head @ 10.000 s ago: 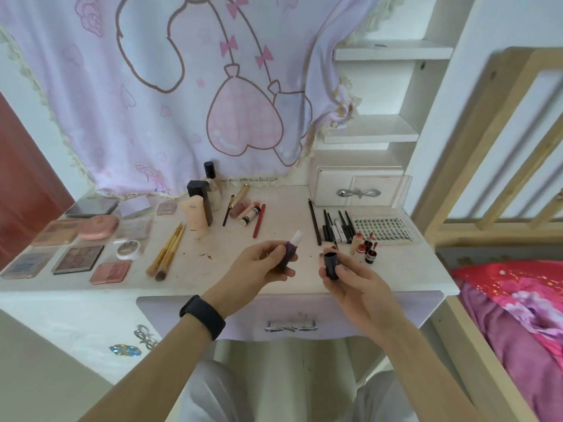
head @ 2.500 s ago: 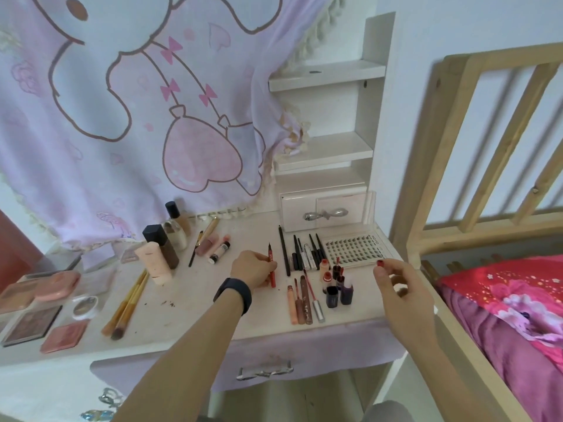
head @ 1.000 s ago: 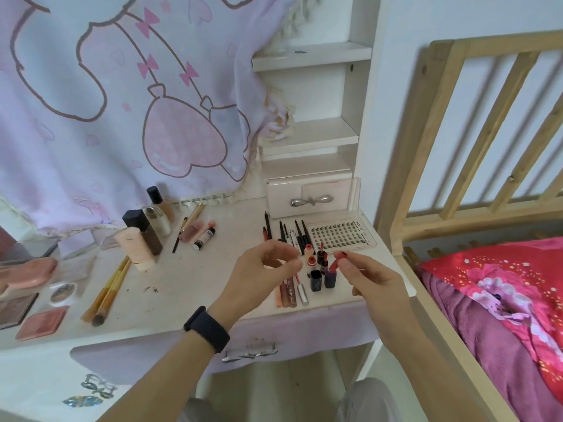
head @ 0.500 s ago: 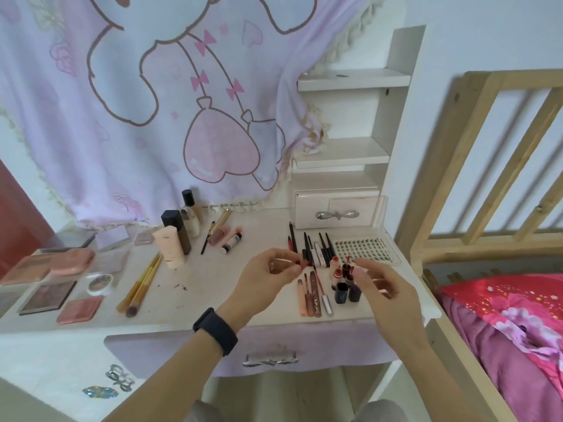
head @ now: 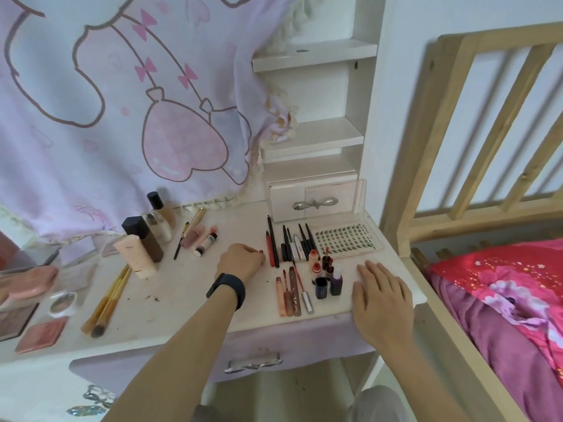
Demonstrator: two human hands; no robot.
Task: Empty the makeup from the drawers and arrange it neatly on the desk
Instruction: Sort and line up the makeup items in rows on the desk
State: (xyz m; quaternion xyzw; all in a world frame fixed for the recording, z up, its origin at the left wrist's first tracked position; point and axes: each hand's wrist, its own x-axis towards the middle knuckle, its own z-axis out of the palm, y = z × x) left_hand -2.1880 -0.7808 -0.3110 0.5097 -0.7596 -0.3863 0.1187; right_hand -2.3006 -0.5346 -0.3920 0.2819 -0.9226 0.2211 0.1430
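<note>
- Pink compacts [head: 41, 332] and flat palettes sit at the far left of the desk [head: 182, 287], with two brushes [head: 106, 303] lying side by side next to them; this group looks the same as it did ten seconds ago.
- Bottles and a pale tube [head: 135, 254] stand together just right of the brushes, near the back, also unmoved.
- Left hand [head: 242, 261], with a dark band on the wrist, now rests on the desk with its fingers curled shut around a small red-tipped piece, just beside the red pencil [head: 270, 249]. Half a second ago that hand was lifted above the desk, pinching the same kind of small thing; it has come down to the pencil row, so I judge it is setting that piece in line.
- Dark pencils [head: 285, 243] lie in a row in front of the small closed drawer [head: 315, 201], and the lip glosses [head: 291, 292] lie in a second row nearer the edge. Ten seconds ago that near row was not there.
- Small lipsticks [head: 326, 275] stand in a cluster right of the glosses.
- Right hand [head: 380, 293] lies flat and open on the desk, palm down, holding nothing; a moment back it was raised beside the lipsticks.
- Lash tray [head: 345, 240] sits behind that hand.
- With both visible drawers closed and the rows mostly formed, the arranging seems close to done.
</note>
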